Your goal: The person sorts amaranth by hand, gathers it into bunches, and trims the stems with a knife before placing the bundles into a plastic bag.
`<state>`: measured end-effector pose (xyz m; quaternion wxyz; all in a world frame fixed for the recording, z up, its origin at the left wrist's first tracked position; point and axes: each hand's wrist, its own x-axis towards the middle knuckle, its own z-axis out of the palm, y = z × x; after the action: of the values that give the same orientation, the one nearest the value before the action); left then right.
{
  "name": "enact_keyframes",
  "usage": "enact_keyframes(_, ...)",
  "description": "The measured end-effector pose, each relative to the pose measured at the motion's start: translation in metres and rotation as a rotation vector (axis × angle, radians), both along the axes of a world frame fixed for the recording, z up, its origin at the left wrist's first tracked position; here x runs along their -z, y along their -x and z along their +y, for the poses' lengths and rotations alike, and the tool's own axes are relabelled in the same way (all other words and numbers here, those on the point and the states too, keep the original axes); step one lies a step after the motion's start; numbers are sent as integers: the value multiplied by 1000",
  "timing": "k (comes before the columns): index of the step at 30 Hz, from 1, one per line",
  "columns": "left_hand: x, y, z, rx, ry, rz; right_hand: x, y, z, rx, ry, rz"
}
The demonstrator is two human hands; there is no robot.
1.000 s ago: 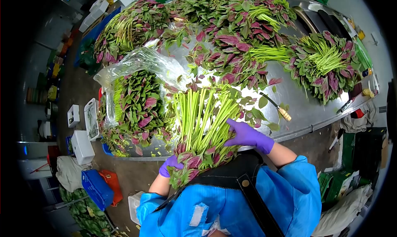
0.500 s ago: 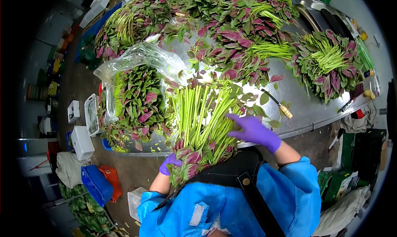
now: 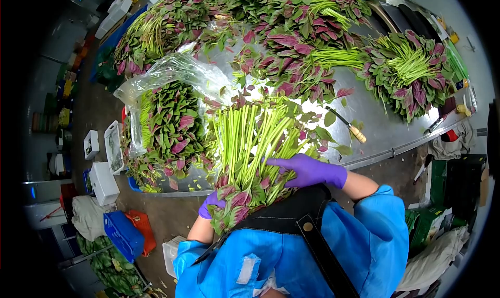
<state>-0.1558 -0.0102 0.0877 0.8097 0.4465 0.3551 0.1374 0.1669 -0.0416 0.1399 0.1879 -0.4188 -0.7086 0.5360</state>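
Note:
A large bunch of amaranth (image 3: 255, 139), with pale green stems and green-purple leaves, lies at the table's front edge against the black apron. At its lower left, my left hand (image 3: 211, 205) in a purple glove grips the leafy end; leaves cover most of its fingers. From the right, my right hand (image 3: 310, 172), also gloved in purple, lies across the stems with its index finger stretched out. A knife (image 3: 349, 126) with a wooden handle rests on the metal table right of the bunch.
Stacked amaranth (image 3: 172, 121) under a clear plastic bag (image 3: 177, 71) stands on the left. More bunches (image 3: 312, 17) cover the back, and another bunch (image 3: 409, 69) lies at right. The metal table (image 3: 380, 136) has a raised front rim. White boxes (image 3: 104, 183) and a blue crate (image 3: 124, 234) sit on the floor.
My right hand has moved left and slightly down, onto the stems. My left hand stays at the leafy end. The camera view has shifted slightly.

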Motion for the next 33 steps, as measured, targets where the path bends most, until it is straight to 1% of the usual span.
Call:
enact_keyframes(1,0,0,0,2,-2,2,-15,-4,2,-46,8,-59)
enact_keyframes(4,-2,0,-1,3,-3,0,-23,-30,10,-69,70,-13)
enact_keyframes(5,-2,0,0,4,-3,-3,-19,-40,10,-5,20,131)
enact_keyframes(7,-2,2,0,2,2,-5,4,-67,13,39,6,191)
enact_keyframes(9,-2,5,1,3,1,-4,13,-97,13,207,106,167)
enact_keyframes(10,-2,6,1,3,2,-3,27,-117,10,425,424,337)
enact_keyframes(11,-1,6,0,-1,1,-3,35,-132,9,624,235,416)
enact_keyframes(12,-1,7,0,-2,1,-1,37,-136,6,624,235,415)
enact_keyframes(14,0,7,1,0,3,-1,39,-139,2,839,232,-253)
enact_keyframes(15,-1,8,2,-1,5,0,43,-126,-8,686,94,-345)
enact_keyframes(16,-1,8,1,0,7,0,26,-102,-11,552,270,-136)
enact_keyframes(17,-1,8,2,3,8,4,22,-76,-18,495,351,100)
enact_keyframes(18,-1,8,1,5,13,6,15,-45,-23,474,106,-117)
enact_keyframes(20,-1,9,2,11,16,13,21,7,-33,585,-44,-95)
enact_keyframes(21,0,9,3,17,15,14,35,15,-35,591,-47,-98)
enact_keyframes(23,2,6,5,18,6,9,63,23,-35,644,9,162)
enact_keyframes(24,1,5,4,21,5,9,60,8,-30,858,-7,34)
enact_keyframes(25,1,2,7,22,1,13,72,-17,-27,1051,60,167)
enact_keyframes(26,2,1,7,25,-2,12,68,-38,-23,1223,-52,178)
enact_keyframes(27,2,-1,8,28,-9,14,71,-62,-27,1212,-288,-225)
enact_keyframes(28,2,-3,9,28,-10,11,59,-71,-30,1166,-186,-261)
enact_keyframes(30,2,-4,8,28,-15,9,30,-65,-37,848,-81,-218)
enact_keyframes(32,3,-5,9,30,-12,8,40,-43,-45,509,173,7)
enact_keyframes(33,3,-6,9,32,-14,5,31,-24,-46,474,145,-66)
